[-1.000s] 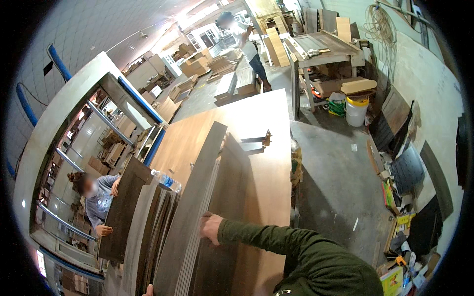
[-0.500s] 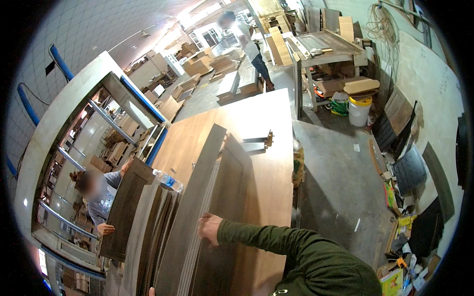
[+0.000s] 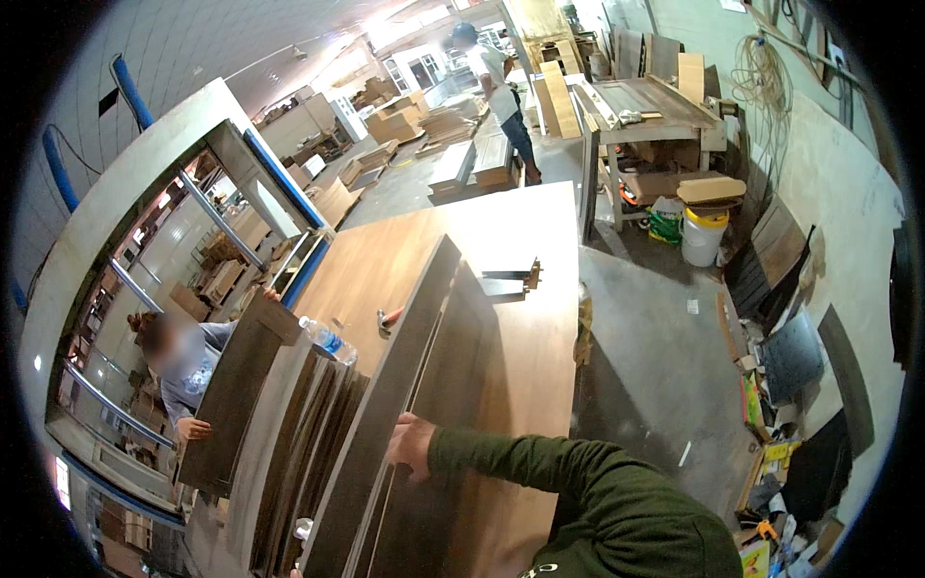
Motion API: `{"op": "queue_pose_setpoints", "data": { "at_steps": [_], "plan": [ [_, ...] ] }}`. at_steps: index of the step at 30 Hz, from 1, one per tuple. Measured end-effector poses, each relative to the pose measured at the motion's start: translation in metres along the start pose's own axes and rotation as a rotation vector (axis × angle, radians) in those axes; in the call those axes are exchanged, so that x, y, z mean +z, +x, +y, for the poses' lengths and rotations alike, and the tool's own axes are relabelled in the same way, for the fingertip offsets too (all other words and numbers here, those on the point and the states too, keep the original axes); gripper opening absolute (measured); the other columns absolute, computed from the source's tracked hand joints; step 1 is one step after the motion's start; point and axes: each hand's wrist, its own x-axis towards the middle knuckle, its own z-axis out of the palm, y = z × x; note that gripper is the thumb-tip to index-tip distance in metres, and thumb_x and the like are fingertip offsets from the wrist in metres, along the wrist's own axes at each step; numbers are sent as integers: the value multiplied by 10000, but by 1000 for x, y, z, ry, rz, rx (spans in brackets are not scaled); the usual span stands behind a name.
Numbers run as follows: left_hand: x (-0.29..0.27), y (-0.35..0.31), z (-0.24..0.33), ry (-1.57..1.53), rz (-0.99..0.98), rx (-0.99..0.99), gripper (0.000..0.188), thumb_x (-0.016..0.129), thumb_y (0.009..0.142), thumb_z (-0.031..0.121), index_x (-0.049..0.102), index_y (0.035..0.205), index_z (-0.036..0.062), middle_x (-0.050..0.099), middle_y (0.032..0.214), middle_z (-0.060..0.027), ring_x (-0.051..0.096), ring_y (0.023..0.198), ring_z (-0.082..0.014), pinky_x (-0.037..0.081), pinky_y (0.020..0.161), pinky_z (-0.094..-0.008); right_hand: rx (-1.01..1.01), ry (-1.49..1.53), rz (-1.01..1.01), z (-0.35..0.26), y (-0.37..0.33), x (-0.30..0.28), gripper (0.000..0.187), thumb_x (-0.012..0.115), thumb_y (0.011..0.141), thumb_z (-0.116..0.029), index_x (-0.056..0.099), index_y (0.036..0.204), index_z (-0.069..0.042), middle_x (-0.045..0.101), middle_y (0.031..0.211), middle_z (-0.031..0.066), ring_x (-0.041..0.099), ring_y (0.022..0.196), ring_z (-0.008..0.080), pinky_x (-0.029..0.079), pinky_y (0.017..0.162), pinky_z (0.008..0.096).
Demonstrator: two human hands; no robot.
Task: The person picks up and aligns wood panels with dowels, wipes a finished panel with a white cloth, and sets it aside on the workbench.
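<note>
Grey-brown wooden panels stand tilted on the wooden table. My right hand [image 3: 411, 448] is closed over the long upper edge of a wooden panel [image 3: 438, 385], its fingers curled round the edge. Against it on the left stands another long panel [image 3: 385, 385], with a narrow dark gap between them. Only a sliver of my left hand [image 3: 296, 572] shows at the lower picture edge, by the near end of that left panel; its fingers are mostly hidden. A stack of similar panels [image 3: 313, 433] stands on edge farther left.
Across the stack, a co-worker holds a dark panel [image 3: 241, 385] in both hands. A water bottle [image 3: 328, 340] and a hammer [image 3: 388, 319] lie nearby. Dark metal fittings [image 3: 515, 281] rest on the table [image 3: 540, 385]. A workbench [image 3: 655, 101] and white bucket [image 3: 703, 238] stand far right.
The two long panels show a dark gap where several thin parallel edges showed before. More of the hammer is uncovered. The co-worker's panel has tilted and shifted slightly. My right hand keeps its grip.
</note>
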Motion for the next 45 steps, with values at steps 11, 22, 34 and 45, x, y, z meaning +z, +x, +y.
{"op": "queue_pose_setpoints", "data": {
  "at_steps": [11, 22, 34, 45],
  "plan": [
    [3, -36, 1, 113, -82, -157, 636, 745, 576, 346, 558, 1135, 106, 593, 820, -131, 554, 619, -305, 453, 568, -396, -76, -59, 597, 12, -44, 22, 553, 728, 555, -411, 528, 990, -134, 455, 1090, 91, 431, 1013, 267, 267, 921, 503],
    [17, -27, 15, 294, -216, -336, 551, 720, 592, 453, 601, 980, 80, 596, 782, -86, 581, 649, -253, 464, 592, -380, 761, 878, 820, 316, -43, -56, 768, 484, 790, -572, 372, 1275, 12, 366, 1316, 208, 343, 1225, 302, 253, 1018, 352],
    [40, -51, -29, -175, -1015, -881, 623, 720, 606, 288, 484, 1146, 83, 575, 977, -171, 558, 888, -331, 455, 758, -417, 633, 1247, 870, 291, -15, -89, 444, 573, 802, -373, 519, 981, 30, 522, 912, 70, 498, 760, 119, 414, 721, 259],
    [54, -13, -5, -217, -940, -773, 688, 709, 594, 286, 442, 1206, 120, 526, 1073, -153, 496, 994, -321, 384, 861, -455, 647, 1143, 984, 326, -10, -56, 404, 542, 806, -256, 415, 1069, 23, 498, 1010, 140, 489, 947, 213, 395, 843, 341]
  ]
}}
